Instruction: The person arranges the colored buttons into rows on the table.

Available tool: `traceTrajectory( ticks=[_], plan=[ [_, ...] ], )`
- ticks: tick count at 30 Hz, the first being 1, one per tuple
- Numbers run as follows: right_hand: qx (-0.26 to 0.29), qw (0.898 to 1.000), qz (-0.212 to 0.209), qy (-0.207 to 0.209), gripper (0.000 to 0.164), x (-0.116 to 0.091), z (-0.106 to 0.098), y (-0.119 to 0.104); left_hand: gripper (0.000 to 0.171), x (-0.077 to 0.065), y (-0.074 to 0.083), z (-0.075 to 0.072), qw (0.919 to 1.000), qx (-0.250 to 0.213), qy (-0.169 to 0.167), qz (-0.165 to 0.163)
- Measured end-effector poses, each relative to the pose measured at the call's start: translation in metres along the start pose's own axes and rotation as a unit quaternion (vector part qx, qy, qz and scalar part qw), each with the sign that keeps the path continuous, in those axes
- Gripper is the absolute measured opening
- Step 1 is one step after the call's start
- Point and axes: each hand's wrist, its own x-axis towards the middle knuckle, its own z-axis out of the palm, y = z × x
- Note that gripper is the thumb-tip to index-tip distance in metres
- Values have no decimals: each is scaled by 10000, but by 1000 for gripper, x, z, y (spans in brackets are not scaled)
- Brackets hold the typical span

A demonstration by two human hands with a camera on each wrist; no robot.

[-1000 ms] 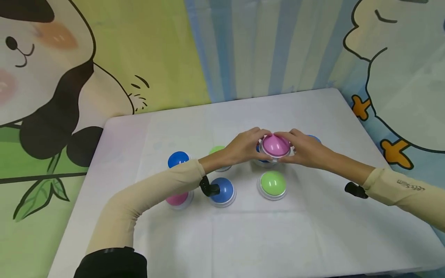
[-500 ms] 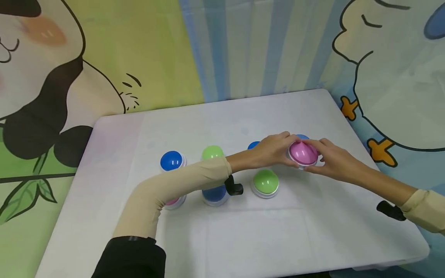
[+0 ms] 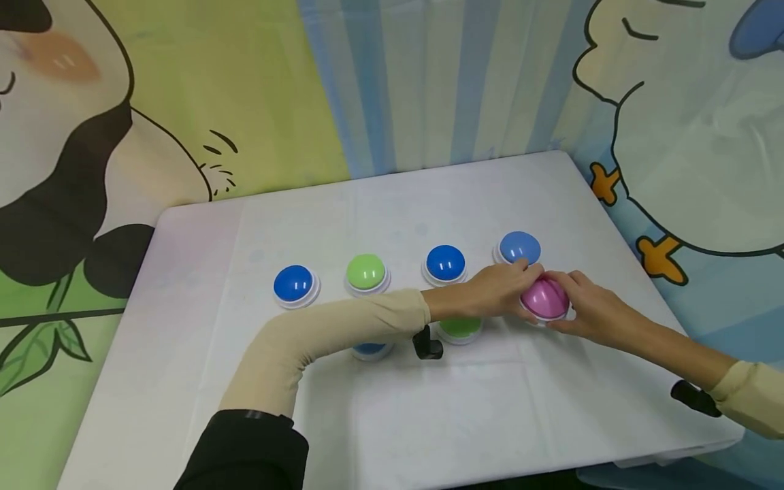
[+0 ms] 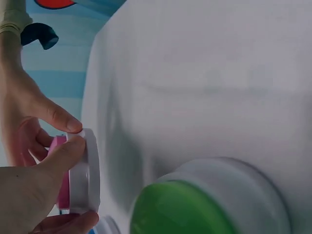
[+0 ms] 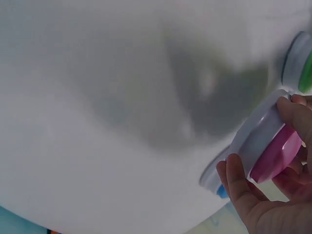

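A pink dome push button point(image 3: 544, 298) with a white round base is held between both hands, over the right part of the table. My left hand point(image 3: 503, 291) grips its left side, and my right hand point(image 3: 597, 307) grips the right. In the left wrist view, thumbs and fingers pinch the white base point(image 4: 87, 170) at its edge. The right wrist view has the button tilted, its pink dome point(image 5: 278, 152) facing away from the tabletop, with a shadow cast below. Just behind it stands a blue push button point(image 3: 519, 247); a green one point(image 3: 461, 329) is partly covered by my left forearm.
Farther left on the white table point(image 3: 392, 422) are another blue button point(image 3: 445, 263), a green button point(image 3: 365, 271) and a blue button point(image 3: 294, 283). One more blue button point(image 3: 370, 349) shows below my left sleeve. Cartoon-printed cloth point(image 3: 416, 82) hangs behind the table.
Both hands have carried the pink button to the right and toward the table's front, away from above a blue button. The head view has shifted slightly, uncovering the back row of buttons.
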Motion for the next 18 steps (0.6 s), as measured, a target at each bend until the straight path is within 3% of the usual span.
traceTrajectory(
  ticks=[6,11,15,18],
  plan=[
    [216,9991,131,-328,86,3,14,6,75,5,-2,21,9993,8,-140,-335],
    [147,9988,186,-438,86,7,25,11,75,7,-7,32,9994,49,-89,-331],
    [19,9986,192,-495,89,10,29,12,75,3,-11,31,9993,179,-133,-285],
    [-13,9976,331,-606,92,9,28,11,70,-13,-17,18,9993,356,-39,-68]
  ],
)
